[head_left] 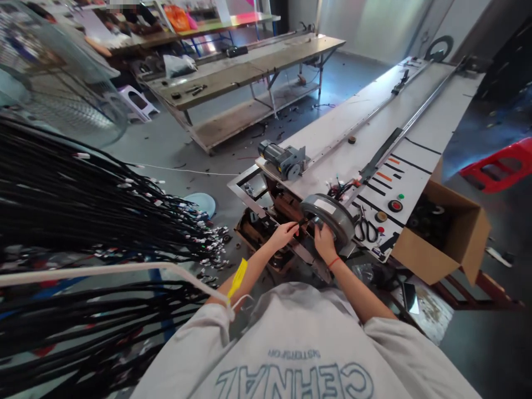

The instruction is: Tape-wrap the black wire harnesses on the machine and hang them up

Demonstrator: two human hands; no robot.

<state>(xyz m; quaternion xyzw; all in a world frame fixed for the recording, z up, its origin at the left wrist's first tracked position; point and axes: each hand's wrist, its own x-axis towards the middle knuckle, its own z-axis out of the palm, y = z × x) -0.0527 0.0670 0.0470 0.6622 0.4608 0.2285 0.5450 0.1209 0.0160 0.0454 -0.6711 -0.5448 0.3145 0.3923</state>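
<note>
A large grey ring-shaped wheel with a white label stands at the near end of the long white table. Just left of it, my left hand is closed in a pinch on a thin black strand, which could be cable or tape. My right hand, a red string round its wrist, reaches to the wheel's near side with fingers curled in by its opening; what they grip is hidden. Loose wire ends lie behind the wheel, and black scissors lie to its right.
The white table carries a motor, a metal rail, tape rolls and black strips. An open cardboard box stands at the right, near a red stool. Bundled black cables hang at the left. Another workbench stands behind.
</note>
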